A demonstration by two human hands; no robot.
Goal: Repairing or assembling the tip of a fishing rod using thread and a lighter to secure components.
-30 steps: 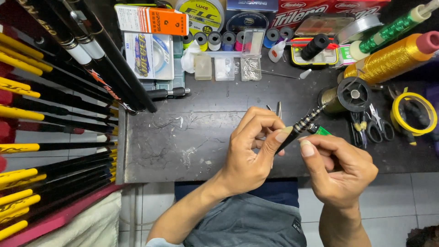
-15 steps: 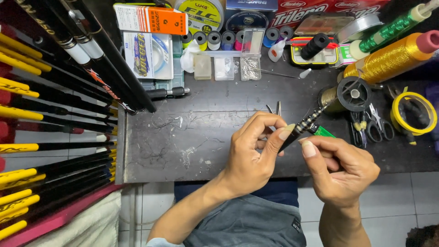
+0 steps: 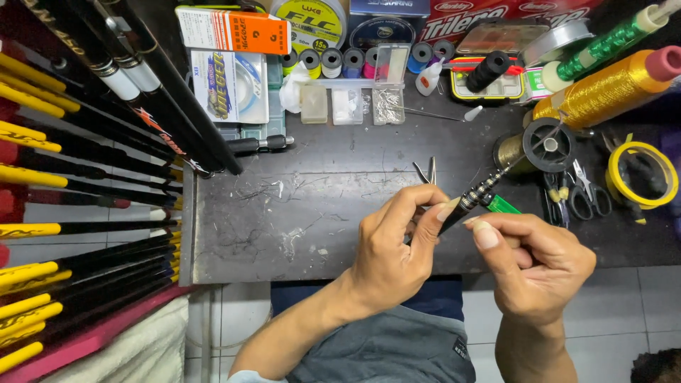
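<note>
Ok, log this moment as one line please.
left hand: pinching thin black rod | right hand: gripping rod | workbench: scratched | nearby: gold thread spool

The lower end of the thin dark rod (image 3: 474,200) is hidden inside the left hand (image 3: 397,248) and right hand (image 3: 539,266). The yellow-and-black rods (image 3: 78,177) run off the frame's left edge. The gold thread cone (image 3: 603,92) is cut off at upper right.

Black rod tip (image 3: 477,196) with gold bands; gold thread cone (image 3: 599,96); yellow tape roll (image 3: 642,174); scratched black table (image 3: 312,220).
</note>
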